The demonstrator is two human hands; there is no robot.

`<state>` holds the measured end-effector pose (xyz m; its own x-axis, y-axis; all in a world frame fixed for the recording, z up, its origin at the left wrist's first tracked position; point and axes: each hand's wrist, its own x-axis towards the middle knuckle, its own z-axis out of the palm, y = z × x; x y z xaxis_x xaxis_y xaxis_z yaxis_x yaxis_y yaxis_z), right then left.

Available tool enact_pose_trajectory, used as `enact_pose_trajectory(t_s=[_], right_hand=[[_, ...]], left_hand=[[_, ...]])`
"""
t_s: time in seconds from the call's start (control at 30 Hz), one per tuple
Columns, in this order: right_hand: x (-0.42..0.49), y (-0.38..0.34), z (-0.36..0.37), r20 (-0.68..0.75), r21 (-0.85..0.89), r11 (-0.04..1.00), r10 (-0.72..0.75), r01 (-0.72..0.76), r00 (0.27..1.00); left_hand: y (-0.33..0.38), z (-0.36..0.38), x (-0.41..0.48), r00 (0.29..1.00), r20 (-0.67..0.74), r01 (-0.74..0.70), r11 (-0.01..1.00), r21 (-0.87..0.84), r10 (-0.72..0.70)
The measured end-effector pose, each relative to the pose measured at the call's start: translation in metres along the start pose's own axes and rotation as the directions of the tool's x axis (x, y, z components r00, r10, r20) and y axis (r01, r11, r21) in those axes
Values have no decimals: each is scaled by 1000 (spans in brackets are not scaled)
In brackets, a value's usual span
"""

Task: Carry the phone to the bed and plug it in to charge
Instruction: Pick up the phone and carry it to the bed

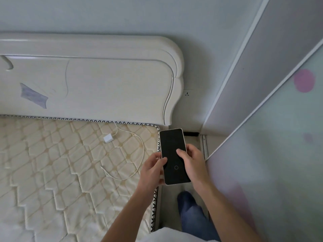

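A white-edged phone (172,147) with a dark screen is held screen-up over the bed's right edge. My left hand (152,169) grips its lower left side and my right hand (193,163) its lower right, thumb on the glass. On the bare quilted mattress (61,163) lies a white charger brick (108,138). Its white cable (139,154) loops across the mattress and ends in a loose plug (101,166), left of the phone.
A cream headboard (104,81) stands against the wall behind the mattress. A wall socket (187,93) sits just right of it. A wardrobe with sliding doors (279,137) closes in the right side, leaving a narrow floor gap where my leg (194,215) stands.
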<state>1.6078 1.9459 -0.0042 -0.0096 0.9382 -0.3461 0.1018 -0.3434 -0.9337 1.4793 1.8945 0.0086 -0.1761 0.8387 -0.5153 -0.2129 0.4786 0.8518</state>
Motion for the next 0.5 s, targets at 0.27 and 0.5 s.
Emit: enact_pose_trajectory(t_s=[0.27,0.5], right_hand=[[115,-40,44,192,-99,994,-18,37,981],[210,-74,95,429,-201,974,-12,109,903]], left_hand=[[49,-13,90,981,-188,41,996,-82,-56],[96,-29,153,923,-372,29,980,-195,-102]])
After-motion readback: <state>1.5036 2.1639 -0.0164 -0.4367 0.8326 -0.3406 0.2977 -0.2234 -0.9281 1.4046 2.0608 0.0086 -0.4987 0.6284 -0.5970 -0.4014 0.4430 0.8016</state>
